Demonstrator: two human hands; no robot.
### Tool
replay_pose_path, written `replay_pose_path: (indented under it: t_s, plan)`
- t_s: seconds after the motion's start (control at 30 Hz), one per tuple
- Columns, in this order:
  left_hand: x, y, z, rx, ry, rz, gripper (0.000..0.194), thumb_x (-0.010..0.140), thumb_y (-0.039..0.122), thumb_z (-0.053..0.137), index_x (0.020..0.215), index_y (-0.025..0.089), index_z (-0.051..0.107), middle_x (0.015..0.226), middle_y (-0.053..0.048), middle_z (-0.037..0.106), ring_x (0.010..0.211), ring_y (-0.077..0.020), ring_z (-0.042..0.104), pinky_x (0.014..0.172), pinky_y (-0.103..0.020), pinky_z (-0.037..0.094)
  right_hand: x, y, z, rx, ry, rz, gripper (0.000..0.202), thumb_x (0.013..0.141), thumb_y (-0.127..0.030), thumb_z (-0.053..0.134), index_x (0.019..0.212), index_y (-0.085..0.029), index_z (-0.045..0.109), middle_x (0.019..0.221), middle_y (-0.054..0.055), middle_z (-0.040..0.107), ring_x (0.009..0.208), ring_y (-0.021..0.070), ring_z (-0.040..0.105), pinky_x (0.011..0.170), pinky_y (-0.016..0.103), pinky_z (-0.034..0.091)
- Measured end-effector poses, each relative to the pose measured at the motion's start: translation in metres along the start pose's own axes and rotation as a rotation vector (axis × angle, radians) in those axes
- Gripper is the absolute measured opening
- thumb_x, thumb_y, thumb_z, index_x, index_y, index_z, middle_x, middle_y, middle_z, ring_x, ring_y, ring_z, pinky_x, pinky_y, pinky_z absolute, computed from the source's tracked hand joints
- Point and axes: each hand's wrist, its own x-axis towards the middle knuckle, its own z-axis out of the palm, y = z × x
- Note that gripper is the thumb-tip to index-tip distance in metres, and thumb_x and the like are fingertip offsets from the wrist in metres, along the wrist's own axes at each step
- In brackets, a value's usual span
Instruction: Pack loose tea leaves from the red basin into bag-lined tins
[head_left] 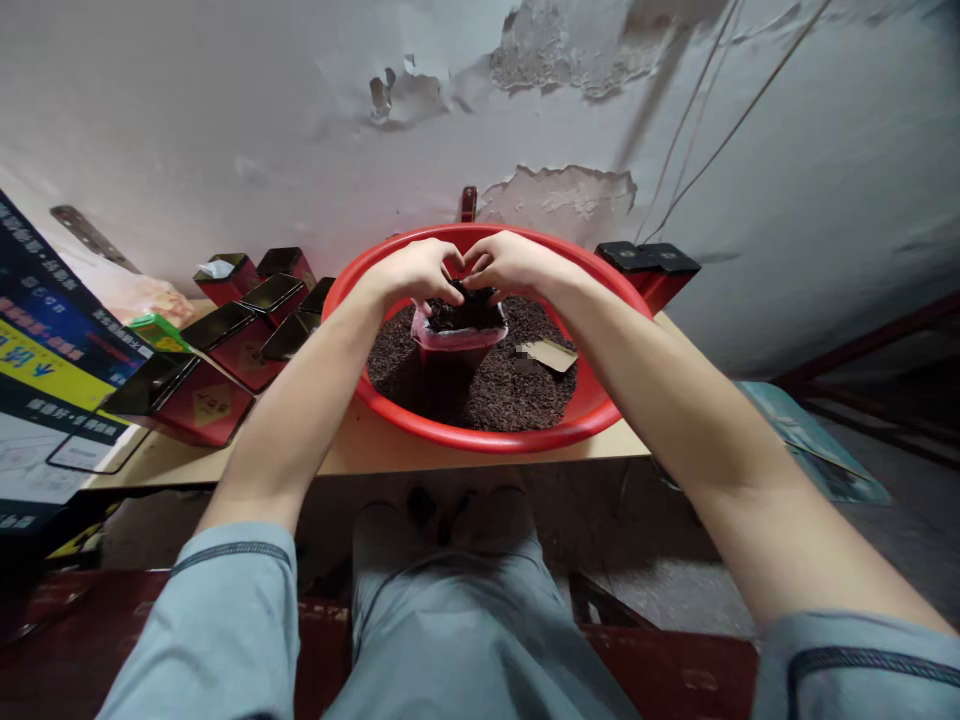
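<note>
A red tin [450, 368] stands in the dark granules inside a wide red basin [480, 440]. A clear pinkish plastic bag [457, 338] lines the tin and folds over its rim. Dark loose leaves, like tea [465, 314], fill it to the top. My left hand [424, 272] bends over the left side of the opening, its curved fingers apart and touching the leaves and the bag's edge. From the right, my right hand [510, 262] reaches over with fingers curved down onto the leaves. The fingertips are partly hidden among the leaves.
More loose dark leaves [525, 395] cover the basin's bottom, with a beige card [551, 354] on them. Several red and black tins [217, 380] stand at left, others [651, 265] behind right. A printed box [52, 380] stands far left. Behind the table [405, 462] is a peeling wall.
</note>
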Motion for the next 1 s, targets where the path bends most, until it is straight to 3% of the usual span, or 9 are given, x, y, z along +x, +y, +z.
replay_pose_path:
  t_s: [0.1, 0.2, 0.27, 0.37, 0.43, 0.53, 0.63, 0.8, 1.0]
  plan:
    - [-0.015, -0.024, -0.004, -0.182, 0.039, 0.081, 0.068, 0.075, 0.036, 0.091, 0.137, 0.022, 0.067, 0.133, -0.013, 0.07, 0.119, -0.0347, 0.07, 0.098, -0.049, 0.061, -0.008, 0.019, -0.003, 0.244, 0.018, -0.066, 0.035, 0.073, -0.036, 0.093, 0.102, -0.022, 0.08, 0.101, 0.01, 0.078, 0.102, 0.0331, 0.074, 0.085, 0.054, 0.069]
    - [-0.029, -0.054, 0.004, -0.25, 0.18, 0.108, 0.082, 0.077, 0.041, 0.088, 0.15, 0.022, 0.055, 0.149, -0.018, 0.061, 0.135, -0.0377, 0.061, 0.113, -0.057, 0.052, -0.021, 0.039, -0.007, 0.342, 0.025, -0.139, 0.042, 0.079, -0.044, 0.088, 0.115, -0.023, 0.078, 0.116, 0.012, 0.077, 0.114, 0.0349, 0.072, 0.098, 0.06, 0.064]
    - [-0.031, -0.075, 0.019, -0.239, 0.198, 0.126, 0.108, 0.067, 0.045, 0.095, 0.16, 0.022, 0.044, 0.161, -0.021, 0.05, 0.151, -0.0422, 0.047, 0.124, -0.06, 0.039, -0.027, 0.055, -0.006, 0.337, -0.011, -0.209, 0.06, 0.077, -0.048, 0.09, 0.13, -0.024, 0.073, 0.133, 0.013, 0.073, 0.13, 0.0372, 0.066, 0.113, 0.063, 0.055]
    - [-0.023, -0.099, 0.05, -0.289, 0.116, 0.188, 0.142, 0.049, 0.042, 0.102, 0.168, 0.021, 0.028, 0.172, -0.023, 0.034, 0.163, -0.0459, 0.027, 0.133, -0.06, 0.022, -0.025, 0.078, 0.008, 0.24, -0.103, -0.284, 0.11, 0.056, -0.047, 0.102, 0.154, -0.029, 0.056, 0.161, 0.013, 0.053, 0.152, 0.0419, 0.046, 0.128, 0.062, 0.036]
    - [-0.011, -0.105, 0.064, -0.339, 0.13, 0.225, 0.14, 0.048, 0.04, 0.101, 0.166, 0.015, 0.03, 0.167, -0.024, 0.042, 0.158, -0.0462, 0.036, 0.132, -0.06, 0.026, -0.018, 0.09, 0.02, 0.193, -0.115, -0.295, 0.136, 0.046, -0.046, 0.105, 0.164, -0.03, 0.041, 0.167, 0.014, 0.044, 0.156, 0.0433, 0.04, 0.132, 0.061, 0.029]
    - [0.004, -0.102, 0.067, -0.422, 0.172, 0.266, 0.119, 0.051, 0.037, 0.097, 0.155, 0.012, 0.045, 0.154, -0.023, 0.057, 0.146, -0.0446, 0.052, 0.126, -0.059, 0.038, -0.007, 0.098, 0.03, 0.247, -0.055, -0.289, 0.15, 0.046, -0.054, 0.104, 0.17, -0.024, 0.024, 0.165, 0.019, 0.044, 0.154, 0.0435, 0.042, 0.131, 0.061, 0.029]
    - [0.011, -0.093, 0.056, -0.482, 0.166, 0.297, 0.104, 0.057, 0.039, 0.096, 0.146, 0.013, 0.051, 0.145, -0.02, 0.064, 0.139, -0.0428, 0.059, 0.121, -0.058, 0.045, -0.005, 0.096, 0.025, 0.359, 0.017, -0.279, 0.154, 0.045, -0.064, 0.102, 0.169, -0.021, 0.022, 0.164, 0.021, 0.043, 0.153, 0.0442, 0.044, 0.127, 0.059, 0.036]
    - [0.008, -0.088, 0.051, -0.498, 0.121, 0.363, 0.105, 0.058, 0.04, 0.095, 0.148, 0.012, 0.049, 0.146, -0.021, 0.063, 0.137, -0.0406, 0.06, 0.12, -0.054, 0.047, -0.016, 0.092, 0.02, 0.361, 0.069, -0.276, 0.137, 0.045, -0.065, 0.101, 0.159, -0.022, 0.037, 0.158, 0.019, 0.051, 0.148, 0.0426, 0.049, 0.127, 0.058, 0.039]
    - [0.002, -0.102, 0.056, -0.376, 0.131, 0.251, 0.107, 0.053, 0.033, 0.094, 0.149, 0.013, 0.049, 0.147, -0.02, 0.062, 0.14, -0.0424, 0.058, 0.123, -0.057, 0.043, -0.018, 0.092, 0.033, 0.347, 0.024, -0.285, 0.121, 0.046, -0.058, 0.101, 0.147, -0.021, 0.045, 0.152, 0.018, 0.058, 0.142, 0.0406, 0.056, 0.124, 0.058, 0.042]
